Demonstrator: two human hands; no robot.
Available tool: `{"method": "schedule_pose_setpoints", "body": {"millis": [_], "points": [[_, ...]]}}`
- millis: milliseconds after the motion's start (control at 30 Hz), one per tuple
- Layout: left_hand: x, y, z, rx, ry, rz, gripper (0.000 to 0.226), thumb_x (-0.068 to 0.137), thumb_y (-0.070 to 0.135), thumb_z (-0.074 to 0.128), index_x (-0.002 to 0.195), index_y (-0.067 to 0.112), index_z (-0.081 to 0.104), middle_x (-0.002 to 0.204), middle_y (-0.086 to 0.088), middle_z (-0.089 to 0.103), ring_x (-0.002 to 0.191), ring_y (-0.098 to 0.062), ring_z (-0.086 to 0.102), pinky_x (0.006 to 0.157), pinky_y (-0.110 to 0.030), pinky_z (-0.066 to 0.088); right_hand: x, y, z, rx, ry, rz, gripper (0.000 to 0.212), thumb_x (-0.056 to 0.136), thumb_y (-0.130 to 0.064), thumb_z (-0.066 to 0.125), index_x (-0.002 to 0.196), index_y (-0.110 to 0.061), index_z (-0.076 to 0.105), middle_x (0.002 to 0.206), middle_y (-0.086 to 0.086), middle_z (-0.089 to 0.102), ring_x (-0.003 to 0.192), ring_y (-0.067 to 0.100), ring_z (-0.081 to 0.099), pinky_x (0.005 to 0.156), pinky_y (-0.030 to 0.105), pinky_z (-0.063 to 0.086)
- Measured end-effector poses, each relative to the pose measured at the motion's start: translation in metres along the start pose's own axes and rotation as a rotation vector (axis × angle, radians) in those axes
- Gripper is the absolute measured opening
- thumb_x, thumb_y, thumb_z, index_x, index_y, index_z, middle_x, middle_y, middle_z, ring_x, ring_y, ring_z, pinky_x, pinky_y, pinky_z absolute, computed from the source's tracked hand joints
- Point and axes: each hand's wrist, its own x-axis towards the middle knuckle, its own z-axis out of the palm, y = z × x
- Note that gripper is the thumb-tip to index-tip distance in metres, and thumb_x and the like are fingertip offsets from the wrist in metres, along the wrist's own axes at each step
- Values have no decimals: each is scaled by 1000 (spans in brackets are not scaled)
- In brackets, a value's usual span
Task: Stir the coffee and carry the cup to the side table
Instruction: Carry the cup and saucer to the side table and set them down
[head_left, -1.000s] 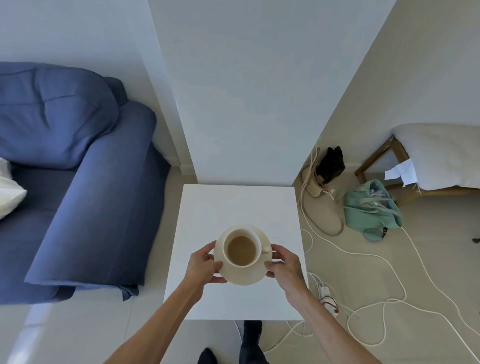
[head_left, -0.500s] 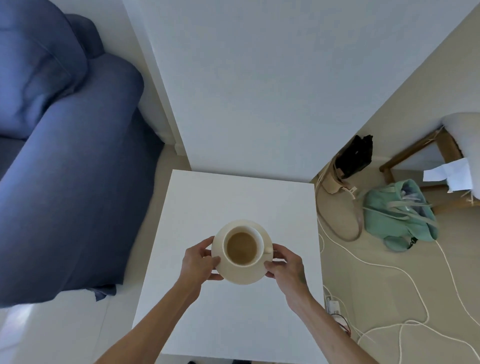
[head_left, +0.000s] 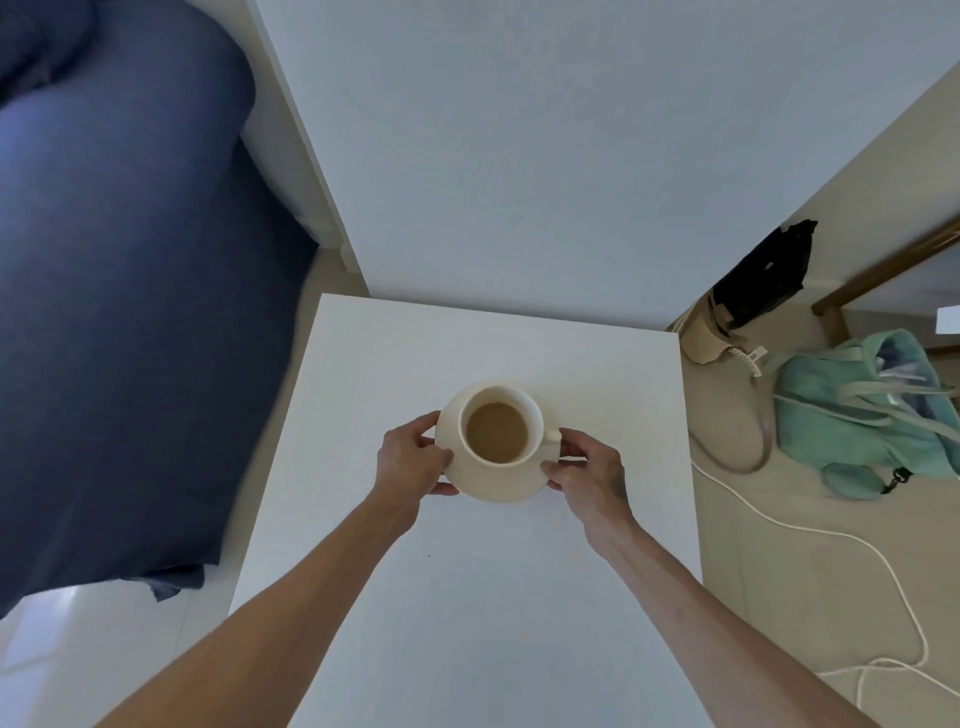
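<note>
Over the white side table (head_left: 467, 623), left hand (head_left: 410, 460) at nine o'clock and right hand (head_left: 587, 467) at three pinch the saucer (head_left: 493, 483) under the cup (head_left: 498, 431) (coffee (head_left: 496, 430) level), so the set-down looks next: lower it flat, then release.

White wall (head_left: 519, 156) filled upper centre, its corner edge running down behind a white square table (head_left: 467, 597). Blue sofa (head_left: 130, 312) stood at left, close beside the table. Floor (head_left: 805, 597) at right was beige; pale glossy tile at lower left. Teal bag (head_left: 857, 415), black object (head_left: 769, 275), white cable (head_left: 831, 540) lay on floor. Wooden furniture leg (head_left: 883, 275) at far right. Soft, even daylight.
</note>
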Motion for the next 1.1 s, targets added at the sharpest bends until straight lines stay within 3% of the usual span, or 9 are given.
{"method": "schedule_pose_setpoints", "body": {"millis": [200,467,800,933,1000,1100], "points": [[25,-2,11,19,21,6,59,92,-13,58,141,19,68,94,-15,69,105,-41,75,70,-41,68,20,1,1,-18,17,-27,40,80,10,63,87,-29,71,85,3,70,85,23,67,70,26,59],[40,-2,17,52,67,8,60,91,-13,59,141,19,68,89,-10,65,103,-42,74,76,-46,68,30,3,6,-45,48,-30,46,78,12,63,74,-34,69,78,2,68,78,21,65,79,40,62],[49,-1,18,97,114,1,60,89,-13,54,138,19,70,93,-7,68,101,-38,74,52,-27,64,39,6,11,-57,61,-13,44,78,12,67,78,-32,68,82,4,71,82,21,68,78,37,63],[49,-1,20,184,139,31,59,88,-12,52,134,20,72,85,-5,69,78,-30,73,68,-40,69,38,6,12,-75,73,-19,43,76,11,69,77,-32,67,79,3,70,80,21,68,77,38,64],[50,-1,19,209,153,42,57,88,-11,53,132,20,72,84,-4,69,76,-32,73,75,-45,69,39,6,13,-76,74,-22,40,76,11,70,78,-29,67,79,2,70,81,22,69,77,37,63],[51,-1,19,241,161,73,53,88,-10,57,131,17,70,81,-2,64,78,-31,71,74,-44,68,40,8,13,-95,71,-28,35,76,10,71,86,-24,69,78,1,71,80,20,69,79,41,63]]}}
